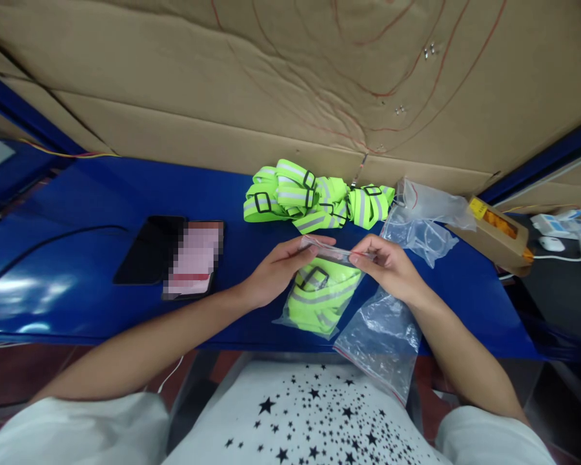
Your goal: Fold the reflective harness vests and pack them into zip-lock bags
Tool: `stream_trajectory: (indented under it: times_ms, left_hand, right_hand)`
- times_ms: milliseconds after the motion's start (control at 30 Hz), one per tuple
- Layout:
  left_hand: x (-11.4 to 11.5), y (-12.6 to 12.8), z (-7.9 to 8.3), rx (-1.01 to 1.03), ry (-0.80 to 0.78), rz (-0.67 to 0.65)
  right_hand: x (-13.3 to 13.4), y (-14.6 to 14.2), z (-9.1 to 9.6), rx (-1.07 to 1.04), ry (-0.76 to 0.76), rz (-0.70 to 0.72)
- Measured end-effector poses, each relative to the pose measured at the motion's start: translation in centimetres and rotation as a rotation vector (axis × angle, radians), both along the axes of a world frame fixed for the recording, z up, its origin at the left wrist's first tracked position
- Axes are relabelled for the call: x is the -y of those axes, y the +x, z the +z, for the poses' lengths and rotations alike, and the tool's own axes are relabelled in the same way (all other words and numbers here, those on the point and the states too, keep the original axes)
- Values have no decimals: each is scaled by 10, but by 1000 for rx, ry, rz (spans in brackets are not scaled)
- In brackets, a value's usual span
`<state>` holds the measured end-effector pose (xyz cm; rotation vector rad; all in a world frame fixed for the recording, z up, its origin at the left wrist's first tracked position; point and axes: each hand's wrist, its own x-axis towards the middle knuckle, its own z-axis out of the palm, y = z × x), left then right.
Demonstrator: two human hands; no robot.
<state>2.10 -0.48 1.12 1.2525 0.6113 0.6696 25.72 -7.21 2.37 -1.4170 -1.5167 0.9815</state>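
Note:
Between my hands is a clear zip bag (314, 300) with a folded neon-yellow reflective strap (326, 298) inside, a black buckle showing through the plastic. My left hand (288, 265) pinches the bag's top edge at its left end. At the right end of that same edge, my right hand (385, 266) pinches the plastic between thumb and fingers. Just beyond my hands lies a heap of neon-yellow reflective straps (297, 197) with black buckles. An unfilled clear zip bag (385, 339) lies under my right forearm and hangs over the table's front edge.
Two phones, one dark (150, 252) and one with a lit screen (193, 258), lie on the blue table (91, 200) at left. More clear bags (419, 236) and a cardboard box (496, 236) are at right. A cardboard wall (174, 77) rises behind.

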Motion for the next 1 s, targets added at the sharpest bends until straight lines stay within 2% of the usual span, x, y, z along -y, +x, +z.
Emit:
stream_trajectory:
  times_ms: [167,400,600,1000]
  left_hand:
    - [2,2,3,-31,101,4]
    - [8,3,3,-79,208,-62]
    - [12,1,-5,-33,141,-263]
    - [15,0,-12,-32,219,-301]
  right_hand:
    - [-1,-4,0,17,57,31]
    - [1,-11,0,-9,88,53]
    - [3,-9,2,-20,35,123]
    - [5,-13,-1,37,30,142]
